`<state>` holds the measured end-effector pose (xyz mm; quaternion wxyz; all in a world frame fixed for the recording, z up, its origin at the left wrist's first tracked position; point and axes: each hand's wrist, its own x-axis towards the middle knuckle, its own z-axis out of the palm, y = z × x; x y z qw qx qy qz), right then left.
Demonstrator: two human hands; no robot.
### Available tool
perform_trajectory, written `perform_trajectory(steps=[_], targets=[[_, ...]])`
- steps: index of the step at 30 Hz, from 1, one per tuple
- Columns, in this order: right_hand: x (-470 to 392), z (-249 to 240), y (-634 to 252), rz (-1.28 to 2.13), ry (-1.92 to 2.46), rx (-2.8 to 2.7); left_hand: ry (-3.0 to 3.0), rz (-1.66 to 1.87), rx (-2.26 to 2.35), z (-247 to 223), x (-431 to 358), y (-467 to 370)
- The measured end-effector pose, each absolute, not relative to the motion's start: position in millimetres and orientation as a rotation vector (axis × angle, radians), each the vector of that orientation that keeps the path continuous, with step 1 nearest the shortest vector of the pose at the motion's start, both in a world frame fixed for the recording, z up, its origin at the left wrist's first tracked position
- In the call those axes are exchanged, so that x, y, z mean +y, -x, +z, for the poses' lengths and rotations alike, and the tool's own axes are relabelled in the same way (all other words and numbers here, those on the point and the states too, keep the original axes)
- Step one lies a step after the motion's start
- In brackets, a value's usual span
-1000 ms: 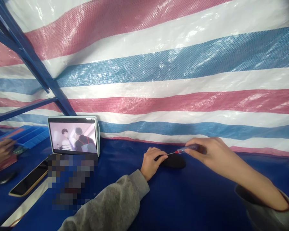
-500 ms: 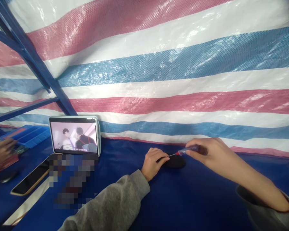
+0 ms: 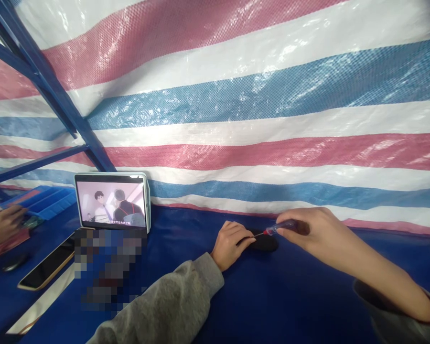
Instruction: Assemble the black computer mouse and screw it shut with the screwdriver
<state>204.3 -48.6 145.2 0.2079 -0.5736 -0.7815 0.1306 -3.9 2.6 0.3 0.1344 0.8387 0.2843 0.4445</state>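
A black, rounded object (image 3: 267,241) lies on the blue tabletop (image 3: 265,296). At its left end my left hand (image 3: 231,242) is closed, thumb and fingers gripping its edge. My right hand (image 3: 308,231) is wrapped round the handle of a screwdriver (image 3: 271,230) with a clear and red collar. The thin shaft points left, and its tip meets the black object beside my left fingertips. Exactly where the tip sits is hidden by those fingers.
A tablet (image 3: 111,203) stands at the back left, with a pixelated patch before it. Left of that lie a phone (image 3: 50,263) and a blue compartment tray (image 3: 50,203). Another person's hand (image 3: 5,227) is at the far left. A striped sheet (image 3: 254,153) hangs behind.
The view has shifted very slightly. Both hands, the screwdriver and the black object appear a little further right, with both grips kept.
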Motion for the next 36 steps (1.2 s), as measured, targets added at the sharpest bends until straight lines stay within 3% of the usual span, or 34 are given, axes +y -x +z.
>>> perform_trajectory(steps=[23, 36], targets=[[-49.0, 138.0, -193.2, 0.481, 1.535, -2.013, -2.464, 1.242, 0.778, 2.7, 0.0, 4.0], [-40.5, 141.6, -209.4, 0.220, 1.684, -2.022, -2.639, 0.921, 0.782, -1.4, 3.6, 4.6]])
